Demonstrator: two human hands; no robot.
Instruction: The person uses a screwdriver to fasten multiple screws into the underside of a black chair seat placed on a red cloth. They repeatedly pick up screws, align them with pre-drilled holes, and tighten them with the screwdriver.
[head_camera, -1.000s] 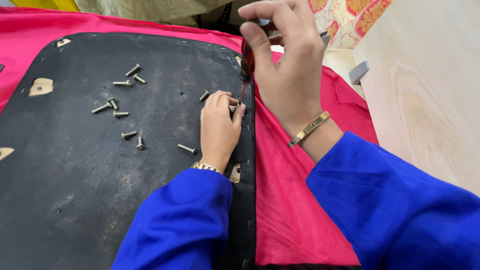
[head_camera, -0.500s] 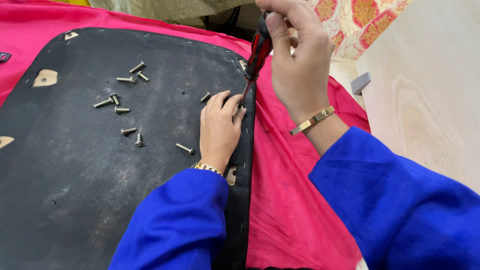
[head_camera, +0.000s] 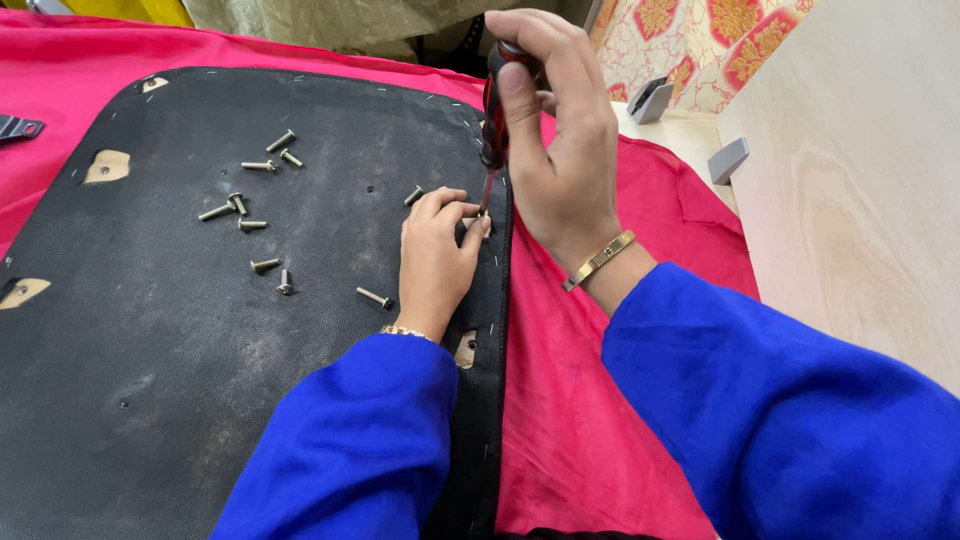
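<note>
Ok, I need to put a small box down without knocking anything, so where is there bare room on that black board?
The lower left of the black fabric-covered board, below the loose metal screws, is bare. The right edge is crowded: left hand, and right hand holding the red-and-black screwdriver.

Both forearms enter from the lower edge in blue sleeves. The left hand (head_camera: 435, 255) lies palm down, knuckles up, fingers curled forward with the fingertips pinched together at the front; a thin bracelet sits at the wrist. The right hand (head_camera: 560, 150) is raised above and just beyond the left, back of the hand toward the camera, fingers wrapped in a closed grip, thumb pressed along the front. A gold bangle circles the right wrist.
</note>
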